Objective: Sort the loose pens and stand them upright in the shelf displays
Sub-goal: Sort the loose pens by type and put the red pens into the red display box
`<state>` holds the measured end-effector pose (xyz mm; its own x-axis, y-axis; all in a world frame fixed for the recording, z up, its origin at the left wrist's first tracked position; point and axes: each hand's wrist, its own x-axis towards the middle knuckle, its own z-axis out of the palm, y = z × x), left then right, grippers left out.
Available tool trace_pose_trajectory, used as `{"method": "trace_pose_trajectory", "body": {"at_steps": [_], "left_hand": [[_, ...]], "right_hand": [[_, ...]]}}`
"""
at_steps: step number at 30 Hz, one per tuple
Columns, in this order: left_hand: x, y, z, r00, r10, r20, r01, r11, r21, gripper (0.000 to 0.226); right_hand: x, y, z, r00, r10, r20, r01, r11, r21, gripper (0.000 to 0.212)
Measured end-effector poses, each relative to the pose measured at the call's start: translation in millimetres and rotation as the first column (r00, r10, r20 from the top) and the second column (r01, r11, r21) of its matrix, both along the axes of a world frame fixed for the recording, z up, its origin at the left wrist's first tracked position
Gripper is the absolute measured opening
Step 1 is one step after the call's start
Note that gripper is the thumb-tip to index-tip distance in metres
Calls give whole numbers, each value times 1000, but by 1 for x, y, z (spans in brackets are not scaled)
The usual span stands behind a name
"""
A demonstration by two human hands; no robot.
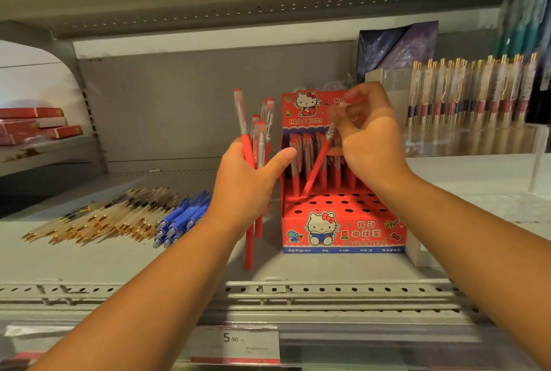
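Nearest, a price label [235, 341] sits on the shelf's front rail [328, 291]. Beyond it, on the grey shelf [149, 263], the left hand [249, 182] is clenched around a bundle of red pens [253, 144], caps up, their barrels hanging below the fist. To its left, loose blue pens [182, 221] and gold-trimmed clear pens [98, 218] lie flat in heaps. Just right of the left hand stands the red display box [343, 230], its near holes unfilled and a row of red pens upright at the back. The right hand [366, 132] pinches a single red pen [317, 161] near its cap, tilted, its tip at a far-left hole. Farther right, gold-clipped pens [468, 90] stand in a clear rack.
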<state>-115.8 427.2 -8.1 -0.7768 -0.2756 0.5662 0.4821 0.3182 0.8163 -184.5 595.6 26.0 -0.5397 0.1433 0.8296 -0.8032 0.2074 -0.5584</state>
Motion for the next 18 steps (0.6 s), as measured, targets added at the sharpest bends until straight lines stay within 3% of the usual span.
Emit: {"method": "trace_pose_trajectory", "body": {"at_steps": [10,18], "left_hand": [[1,4,0,999,-36,-4,36,999,21,29],[4,4,2,997,-75,34,75,997,-12,32]], "right_hand": [[1,3,-4,998,-27,59,20,992,122,24],[5,-6,-7,980,96,175,-133,968,214,27]]}}
